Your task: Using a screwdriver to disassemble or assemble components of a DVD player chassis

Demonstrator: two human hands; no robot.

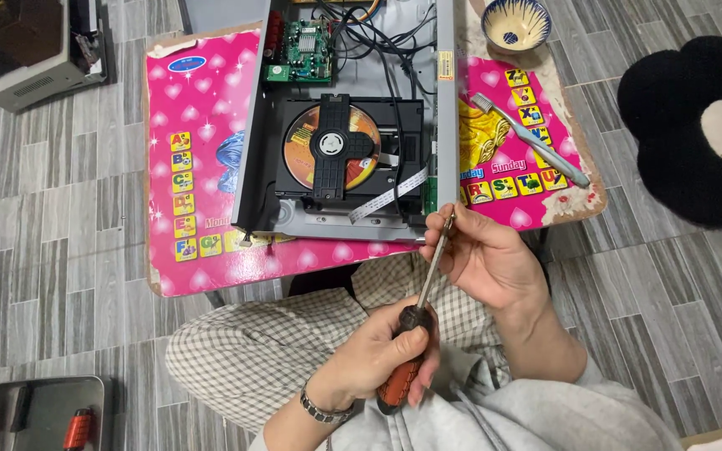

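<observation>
My left hand (378, 351) grips the orange and black handle of a screwdriver (418, 321) over my lap. Its metal shaft runs up to my right hand (482, 255), whose fingertips pinch the tip, perhaps with a small screw; too small to tell. Just beyond the hands stands an opened disc player (344, 125) with a black drive, an orange disc (294, 150), a green circuit board (302, 52), black wires and a white ribbon cable (390, 196).
The player rests on a small pink table (202, 125) with letter pictures. A toothbrush (528, 138) lies at its right, a small bowl (516, 23) at the far right corner. A black flower-shaped cushion (699, 125) lies right, a metal tray (39, 413) bottom left, a grey device (39, 50) top left.
</observation>
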